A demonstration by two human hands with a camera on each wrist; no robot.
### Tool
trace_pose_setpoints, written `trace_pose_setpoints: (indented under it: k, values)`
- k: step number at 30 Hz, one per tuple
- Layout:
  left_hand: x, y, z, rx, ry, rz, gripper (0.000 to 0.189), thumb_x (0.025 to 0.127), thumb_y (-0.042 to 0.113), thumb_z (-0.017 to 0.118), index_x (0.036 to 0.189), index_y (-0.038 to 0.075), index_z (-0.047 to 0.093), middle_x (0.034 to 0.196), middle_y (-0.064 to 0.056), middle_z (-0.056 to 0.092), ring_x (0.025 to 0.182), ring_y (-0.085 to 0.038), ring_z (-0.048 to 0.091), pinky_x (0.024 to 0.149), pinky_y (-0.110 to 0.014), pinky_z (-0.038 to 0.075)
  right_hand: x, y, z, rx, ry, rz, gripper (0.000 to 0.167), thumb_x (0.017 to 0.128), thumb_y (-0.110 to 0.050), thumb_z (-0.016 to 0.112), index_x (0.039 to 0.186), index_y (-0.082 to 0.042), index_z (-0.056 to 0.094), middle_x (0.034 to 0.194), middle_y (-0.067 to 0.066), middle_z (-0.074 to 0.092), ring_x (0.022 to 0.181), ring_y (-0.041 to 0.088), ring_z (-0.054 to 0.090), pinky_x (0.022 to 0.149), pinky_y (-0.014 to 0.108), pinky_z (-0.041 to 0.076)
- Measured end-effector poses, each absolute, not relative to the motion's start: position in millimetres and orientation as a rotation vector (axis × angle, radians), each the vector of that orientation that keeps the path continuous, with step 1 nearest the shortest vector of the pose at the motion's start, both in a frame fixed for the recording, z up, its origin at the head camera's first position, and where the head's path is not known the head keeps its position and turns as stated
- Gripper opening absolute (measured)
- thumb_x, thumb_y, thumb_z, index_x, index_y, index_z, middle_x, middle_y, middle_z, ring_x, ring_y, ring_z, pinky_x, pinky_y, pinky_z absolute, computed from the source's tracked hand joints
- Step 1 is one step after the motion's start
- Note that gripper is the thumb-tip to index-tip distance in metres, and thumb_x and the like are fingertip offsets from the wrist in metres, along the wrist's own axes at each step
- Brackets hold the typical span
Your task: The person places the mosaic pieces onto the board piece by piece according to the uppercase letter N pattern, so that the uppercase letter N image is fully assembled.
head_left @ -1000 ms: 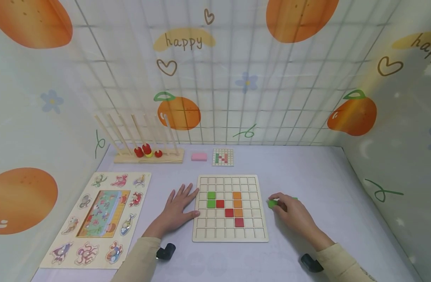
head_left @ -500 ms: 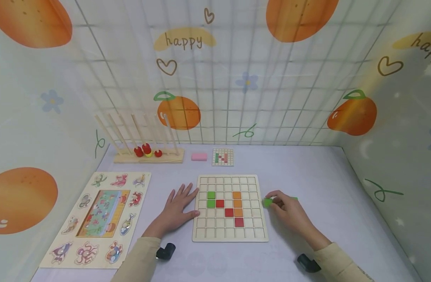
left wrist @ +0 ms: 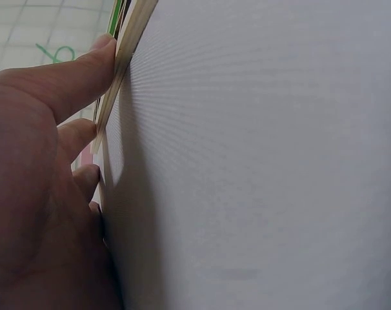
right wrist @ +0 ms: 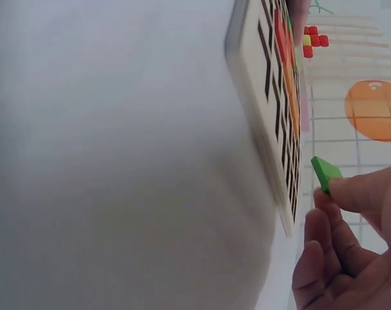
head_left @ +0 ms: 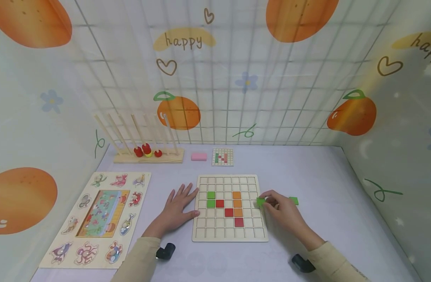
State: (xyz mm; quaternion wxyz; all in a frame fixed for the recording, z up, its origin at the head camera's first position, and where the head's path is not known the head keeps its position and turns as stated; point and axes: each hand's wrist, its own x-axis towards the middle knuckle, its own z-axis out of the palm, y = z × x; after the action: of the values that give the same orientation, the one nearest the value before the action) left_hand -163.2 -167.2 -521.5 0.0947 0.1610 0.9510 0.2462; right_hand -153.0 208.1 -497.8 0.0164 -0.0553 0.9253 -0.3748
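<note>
A square wooden grid board (head_left: 205,231) lies on the table, with green tiles (head_left: 210,199), red tiles (head_left: 229,212) and orange tiles (head_left: 238,203) set in some of its cells. My right hand (head_left: 286,211) pinches a small green tile (right wrist: 326,173) between thumb and fingers, over the board's right edge in the head view. Behind that hand another green tile (head_left: 294,201) lies on the table. My left hand (head_left: 176,209) is spread flat at the board's left side, its thumb and fingertips right at the edge; the left wrist view shows the thumb (left wrist: 86,81) against the rim.
A small pattern card (head_left: 223,157) and a pink block (head_left: 199,156) lie behind the board. At the back left stands a wooden peg rack (head_left: 124,158) with red and yellow beads. A sea-animal puzzle board (head_left: 65,250) lies at the left. Printed curtains surround the table.
My right hand has moved left with the green tile, from beside the board to over its right edge. The other green tile now shows more fully. The left hand stays in place.
</note>
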Motion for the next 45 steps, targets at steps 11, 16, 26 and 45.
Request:
trace_pose_setpoints:
  k: [11,16,26,45]
  values:
    - [-163,-167,-522,0.482,2.824,0.727,0.08,0.095,0.051,0.066,0.161,0.02,0.033,0.17,-0.007,0.017,0.157,-0.033,0.004,0.124,-0.059,-0.002,-152,190,-498,-0.236,2.833,-1.215,0.026,0.093,-0.006,0.074,0.112,-0.022,0.069,0.087,-0.004,0.065,0.075,0.013,0.058,0.065,0.024,0.053]
    - [-164,-168,-522,0.477,2.815,0.723,0.08,0.095,0.053,0.065,0.161,0.021,0.032,0.17,-0.006,0.016,0.157,-0.032,0.002,0.124,-0.058,-0.003,-151,179,-498,-0.253,2.813,-1.236,0.025,0.092,-0.008,0.076,0.111,-0.024,0.07,0.085,-0.006,0.064,0.075,0.012,0.058,0.064,0.022,0.052]
    - [-164,-167,-521,0.483,2.815,0.722,0.081,0.095,0.053,0.065,0.161,0.021,0.032,0.17,-0.006,0.015,0.157,-0.032,0.002,0.124,-0.058,-0.004,-148,159,-497,-0.356,2.767,-1.282,0.023,0.091,-0.008,0.076,0.108,-0.024,0.071,0.082,-0.008,0.066,0.075,0.01,0.058,0.066,0.023,0.052]
    - [-164,-168,-522,0.477,2.814,0.738,0.081,0.095,0.052,0.066,0.161,0.021,0.033,0.17,-0.007,0.016,0.157,-0.032,0.002,0.124,-0.059,-0.003,-147,120,-503,-0.62,2.781,-1.159,0.019,0.092,-0.011,0.075,0.109,-0.02,0.072,0.08,-0.016,0.063,0.07,0.004,0.054,0.065,0.022,0.049]
